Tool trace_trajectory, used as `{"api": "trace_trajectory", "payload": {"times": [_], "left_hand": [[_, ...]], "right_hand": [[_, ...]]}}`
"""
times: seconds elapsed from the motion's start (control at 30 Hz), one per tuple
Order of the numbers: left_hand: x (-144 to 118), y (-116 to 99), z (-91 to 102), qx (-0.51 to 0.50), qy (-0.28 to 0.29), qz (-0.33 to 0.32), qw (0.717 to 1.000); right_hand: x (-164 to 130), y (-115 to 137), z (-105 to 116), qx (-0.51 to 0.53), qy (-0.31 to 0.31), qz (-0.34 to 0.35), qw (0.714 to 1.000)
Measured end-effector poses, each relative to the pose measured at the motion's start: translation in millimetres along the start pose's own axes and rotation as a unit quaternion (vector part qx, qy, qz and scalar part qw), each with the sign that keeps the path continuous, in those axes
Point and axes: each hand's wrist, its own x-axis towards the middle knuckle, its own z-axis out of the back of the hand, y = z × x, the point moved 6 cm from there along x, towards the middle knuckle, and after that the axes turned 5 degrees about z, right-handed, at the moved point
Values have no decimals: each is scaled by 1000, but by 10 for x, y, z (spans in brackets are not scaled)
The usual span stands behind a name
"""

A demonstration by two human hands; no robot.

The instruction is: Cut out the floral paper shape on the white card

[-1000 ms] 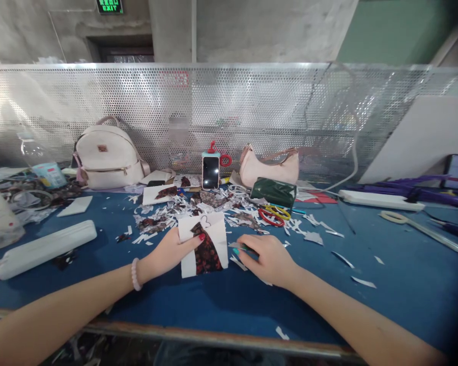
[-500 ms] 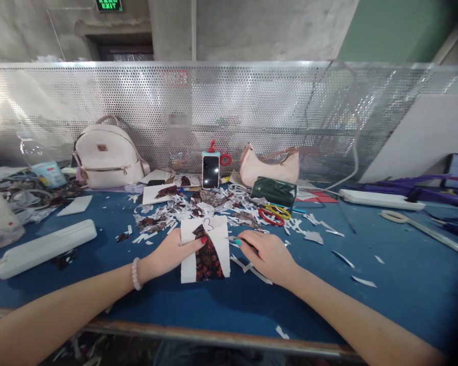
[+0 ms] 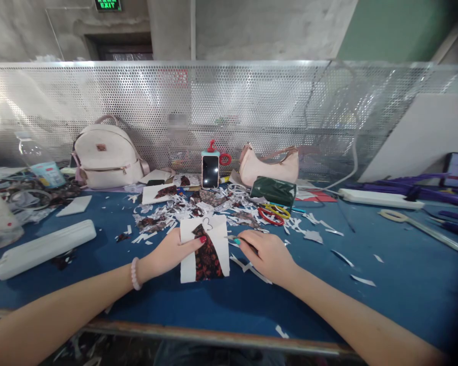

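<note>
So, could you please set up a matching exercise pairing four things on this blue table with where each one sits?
Things:
1. white backpack
2. phone
3. white paper with dark floral piece
4. red and yellow scissors

Places:
A. under the left hand, beside the right hand
B. far left, against the mesh screen
C. just in front of the dark green pouch
D. upright at the back, between the backpack and the pink handbag

Pairs: 1-B, 2-D, 3-A, 4-C
</note>
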Motion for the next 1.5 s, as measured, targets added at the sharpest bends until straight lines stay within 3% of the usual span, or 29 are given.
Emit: {"api": "trace_trajectory", "payload": {"times": [0.93, 1.5], "left_hand": [[5, -20, 15, 21, -2, 4, 1000], [35, -26, 46, 94, -16, 8, 995]], "right_hand": [[-2, 15, 12, 9, -4, 8, 1000], [14, 39, 0, 45, 47, 6, 998]]}}
